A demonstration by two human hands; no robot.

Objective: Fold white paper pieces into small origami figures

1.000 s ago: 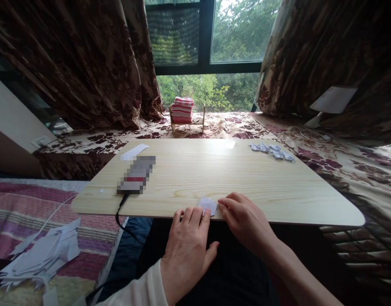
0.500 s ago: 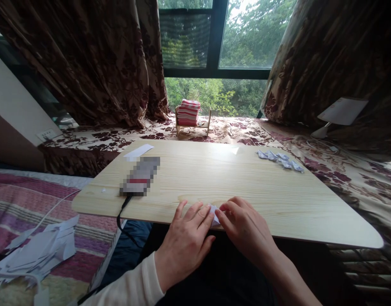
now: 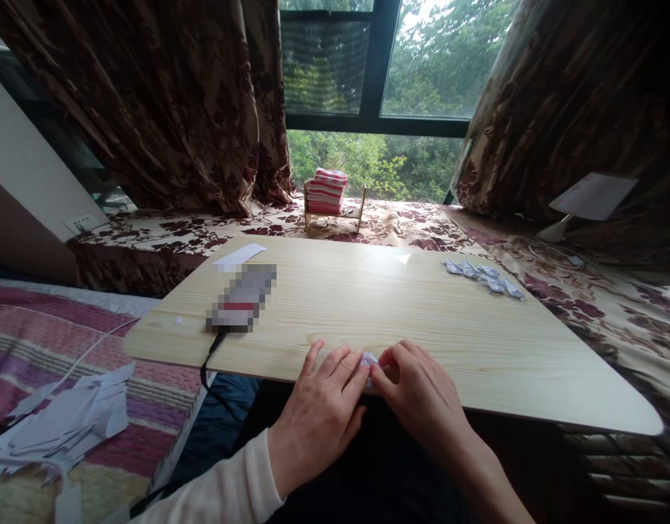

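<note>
Pale grain runs across the table (image 3: 324, 291), before a window. At its near edge lies a small white paper (image 3: 369, 359), mostly hidden by fingers. Those of the left hand (image 3: 321, 404) lie loosely spread, the forefinger against the paper; the right hand (image 3: 425, 382) brings thumb and forefinger to its other side, though I can't tell whether they pinch it. Folding seems the step in hand; the next move, I'd judge, calls for steady left pressure and a firm right crease. Folded pieces (image 3: 485, 276) sit near the far right corner, a paper strip (image 3: 240, 256) near the far left.
</note>
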